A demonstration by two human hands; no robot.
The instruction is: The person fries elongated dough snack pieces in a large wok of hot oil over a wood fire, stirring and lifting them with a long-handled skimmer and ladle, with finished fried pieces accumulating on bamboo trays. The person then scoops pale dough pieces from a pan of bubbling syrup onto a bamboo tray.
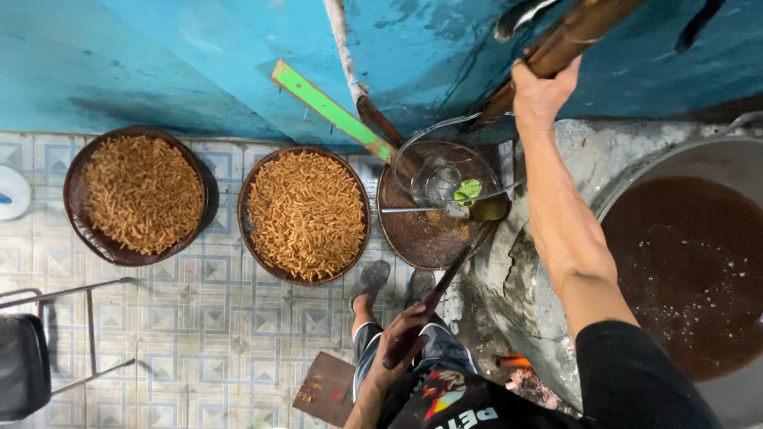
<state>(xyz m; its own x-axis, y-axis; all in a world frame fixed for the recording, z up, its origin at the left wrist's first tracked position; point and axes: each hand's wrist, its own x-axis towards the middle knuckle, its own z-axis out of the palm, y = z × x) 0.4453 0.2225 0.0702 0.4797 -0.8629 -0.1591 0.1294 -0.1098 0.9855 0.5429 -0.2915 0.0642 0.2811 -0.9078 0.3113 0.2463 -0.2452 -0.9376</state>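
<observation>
A thick brown wooden pole (568, 44) is gripped up top by the right hand (539, 91), fingers wrapped tight around it, right above the big round metal wok (719, 159) full of dark, glossy brown oil. Left of the wok, the dark handle of a long ladle (433, 298) is held in the left hand (401, 338), fingers curled shut on it. The ladle's far end is rested on an empty rusty-looking round tray (429, 230), where a wire skimmer (445, 171) and a green scrap are also parked. Further left of the wok, two round trays (139, 195) (306, 214) are heaped with ridged golden fried snacks. A flat green painted stick (330, 107) is leaned on the blue wall.
</observation>
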